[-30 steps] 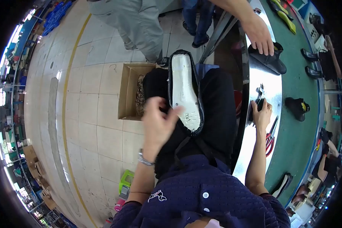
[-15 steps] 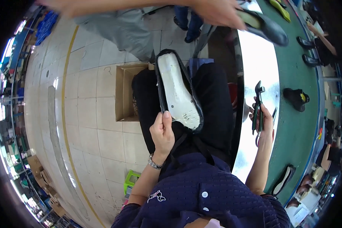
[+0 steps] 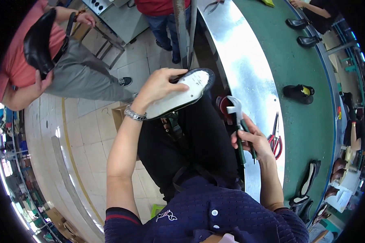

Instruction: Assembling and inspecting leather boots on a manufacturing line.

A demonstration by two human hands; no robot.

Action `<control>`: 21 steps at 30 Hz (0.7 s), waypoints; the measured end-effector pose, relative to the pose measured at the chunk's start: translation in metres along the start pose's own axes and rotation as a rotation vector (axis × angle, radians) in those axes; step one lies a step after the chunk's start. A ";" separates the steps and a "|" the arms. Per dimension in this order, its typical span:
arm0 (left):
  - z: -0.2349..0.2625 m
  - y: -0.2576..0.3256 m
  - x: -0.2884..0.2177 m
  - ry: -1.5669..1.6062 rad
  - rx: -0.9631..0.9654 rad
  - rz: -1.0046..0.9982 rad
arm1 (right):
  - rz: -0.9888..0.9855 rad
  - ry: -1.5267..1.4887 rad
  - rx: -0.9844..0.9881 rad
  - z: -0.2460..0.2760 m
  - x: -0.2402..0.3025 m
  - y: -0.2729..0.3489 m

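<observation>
Above my lap, my left hand [image 3: 163,88] grips a black shoe [image 3: 196,87] turned sole side up, its thumb pressed on the white insole board. The black upper wraps round the board's edge, and the wider end points away to the right. My right hand [image 3: 255,139] is closed round the green handles of pincers [image 3: 240,148], their metal head raised and apart from the shoe. Red-handled scissors [image 3: 276,141] lie on the metal bench top beside that hand.
A person in a pink shirt [image 3: 16,60] stands at the left, holding a black shoe [image 3: 40,40]. Right of the metal bench top [image 3: 251,52] runs a green surface [image 3: 267,73] bearing several shoes. A red container [image 3: 223,104] sits by my right knee, a metal post [image 3: 181,32] ahead.
My left hand has moved forward, and the shoe has turned so its wide end points away. My right hand has lifted the pincers leftward, off the bench. The other person's arm has withdrawn leftward.
</observation>
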State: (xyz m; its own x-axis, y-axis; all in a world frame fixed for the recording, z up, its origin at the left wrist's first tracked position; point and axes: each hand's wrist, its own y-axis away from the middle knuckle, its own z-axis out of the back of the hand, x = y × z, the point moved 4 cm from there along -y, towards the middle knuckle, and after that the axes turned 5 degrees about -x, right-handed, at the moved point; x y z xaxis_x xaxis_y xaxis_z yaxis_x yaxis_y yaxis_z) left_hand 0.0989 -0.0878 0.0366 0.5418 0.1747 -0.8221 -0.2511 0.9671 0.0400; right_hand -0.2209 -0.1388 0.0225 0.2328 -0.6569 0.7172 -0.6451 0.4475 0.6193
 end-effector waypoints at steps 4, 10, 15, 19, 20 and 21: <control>0.001 -0.004 -0.005 -0.048 -0.029 0.119 | -0.003 0.068 0.068 -0.027 0.016 -0.012; -0.020 0.001 -0.008 -0.358 -0.396 -0.277 | -0.031 0.146 0.251 -0.053 0.043 -0.034; -0.022 -0.005 -0.007 -0.363 -0.452 -0.142 | -0.138 0.015 0.323 -0.069 0.052 -0.056; -0.012 -0.011 -0.003 -0.264 -0.295 0.019 | -0.183 -0.052 0.333 -0.073 0.053 -0.069; -0.006 -0.012 -0.005 -0.263 -0.289 0.017 | -0.193 -0.077 0.357 -0.073 0.053 -0.071; -0.001 -0.012 -0.006 -0.189 -0.166 0.007 | -0.194 -0.081 0.353 -0.073 0.054 -0.072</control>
State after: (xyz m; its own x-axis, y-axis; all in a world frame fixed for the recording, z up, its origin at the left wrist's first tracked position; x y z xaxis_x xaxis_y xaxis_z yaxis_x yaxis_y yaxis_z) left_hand 0.0979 -0.1009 0.0403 0.6756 0.2281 -0.7011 -0.3757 0.9247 -0.0613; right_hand -0.1092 -0.1619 0.0402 0.3252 -0.7608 0.5616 -0.8083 0.0846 0.5827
